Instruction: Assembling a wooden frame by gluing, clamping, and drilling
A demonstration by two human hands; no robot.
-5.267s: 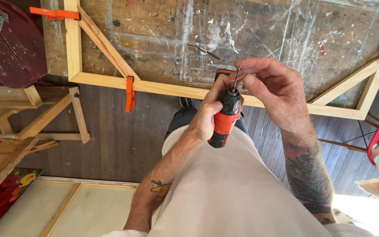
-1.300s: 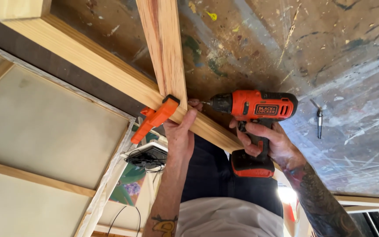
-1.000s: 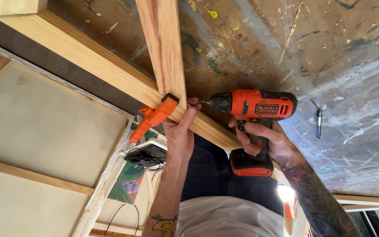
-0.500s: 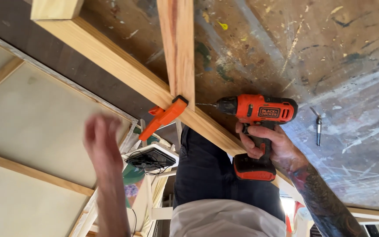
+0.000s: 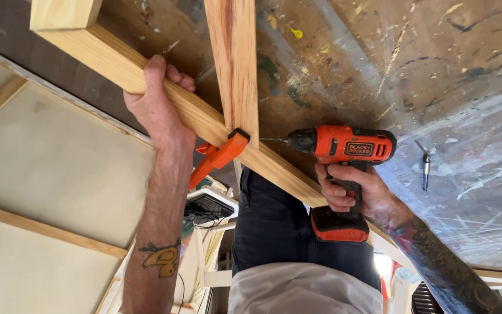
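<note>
Pale pine forms the frame rail [image 5: 175, 104], which lies along the paint-spattered table [image 5: 437, 70] and is gripped by the left hand [image 5: 155, 107]. An orange drill [image 5: 344, 148] (its bit aimed at the crosspiece [image 5: 236, 70] joint) is clasped by the right hand [image 5: 352, 192], beside an orange clamp [image 5: 219, 157].

Lighting: bright, even daylight, soft shadows under the wooden frame [image 5: 164, 99]; sharp focus, blown-out glare low right, slight edge distortion.
</note>
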